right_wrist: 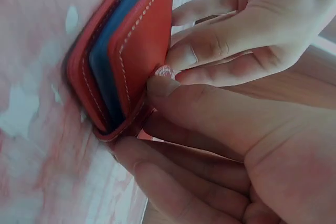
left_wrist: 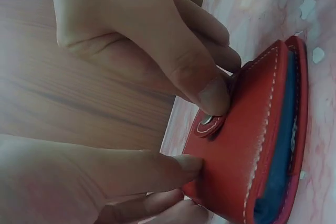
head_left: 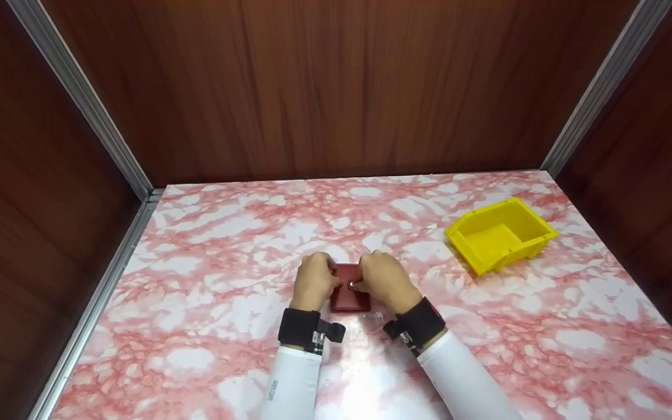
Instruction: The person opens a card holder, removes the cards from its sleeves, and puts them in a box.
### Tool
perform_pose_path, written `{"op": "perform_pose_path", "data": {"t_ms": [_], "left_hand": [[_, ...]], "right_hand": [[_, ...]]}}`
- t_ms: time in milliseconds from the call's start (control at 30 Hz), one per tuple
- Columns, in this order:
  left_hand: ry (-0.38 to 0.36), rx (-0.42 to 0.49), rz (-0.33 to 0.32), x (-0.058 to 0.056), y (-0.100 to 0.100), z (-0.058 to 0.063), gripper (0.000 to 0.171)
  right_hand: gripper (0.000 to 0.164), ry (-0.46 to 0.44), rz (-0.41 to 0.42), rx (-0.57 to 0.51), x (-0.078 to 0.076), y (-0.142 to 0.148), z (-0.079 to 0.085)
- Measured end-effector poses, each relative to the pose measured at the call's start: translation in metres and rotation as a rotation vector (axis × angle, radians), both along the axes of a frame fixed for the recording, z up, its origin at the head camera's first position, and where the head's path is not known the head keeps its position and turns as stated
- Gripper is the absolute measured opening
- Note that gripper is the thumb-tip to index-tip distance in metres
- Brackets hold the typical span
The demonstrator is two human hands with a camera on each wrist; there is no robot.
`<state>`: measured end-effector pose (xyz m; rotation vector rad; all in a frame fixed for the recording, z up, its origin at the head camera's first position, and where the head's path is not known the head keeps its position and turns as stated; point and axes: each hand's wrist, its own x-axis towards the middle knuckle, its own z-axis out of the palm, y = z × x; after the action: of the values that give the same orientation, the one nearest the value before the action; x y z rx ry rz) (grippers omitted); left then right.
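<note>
A red leather wallet (head_left: 350, 301) with pale stitching lies between both hands on the table. Blue material (left_wrist: 283, 145) shows along its open edge in both wrist views. My left hand (head_left: 314, 281) grips the wallet's left side, thumb on the front face and fingers behind. On the other side, my right hand (head_left: 387, 280) pinches the small closure strap (left_wrist: 210, 127) by its metal snap, the thumb partly covering it. Its other fingers curl round the wallet's side in the right wrist view. The fingertips behind the wallet are partly hidden.
A yellow plastic bin (head_left: 531, 249) stands to the right on the red-and-white marbled table (head_left: 207, 326). Dark wood-grain panels (head_left: 336, 87) with metal corner posts (head_left: 88, 105) enclose the back and sides.
</note>
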<state>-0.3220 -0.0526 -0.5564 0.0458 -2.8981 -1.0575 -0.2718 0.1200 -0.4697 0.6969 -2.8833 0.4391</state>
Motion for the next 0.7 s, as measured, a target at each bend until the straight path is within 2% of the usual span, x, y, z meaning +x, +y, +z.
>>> {"op": "perform_pose_path", "data": {"t_ms": [133, 400, 533, 700], "left_hand": [[-0.073, 0.042, 0.051, 0.0026, -0.0013, 0.0018, 0.034], [-0.105, 0.085, 0.093, 0.0062, -0.0023, 0.0078, 0.033], [-0.128, 0.099, 0.081, 0.0055, -0.0043, 0.0060, 0.029], [-0.174, 0.124, 0.053, 0.0044, -0.0095, 0.0034, 0.019]], "right_hand": [[0.032, -0.018, 0.005, -0.026, 0.0016, -0.0010, 0.0005], [0.028, -0.082, -0.025, -0.035, 0.0002, -0.0013, 0.0025], [0.024, -0.111, -0.024, -0.048, -0.0012, 0.0000, 0.0020], [0.017, -0.149, 0.015, -0.041, -0.0033, 0.0036, 0.0036]]}}
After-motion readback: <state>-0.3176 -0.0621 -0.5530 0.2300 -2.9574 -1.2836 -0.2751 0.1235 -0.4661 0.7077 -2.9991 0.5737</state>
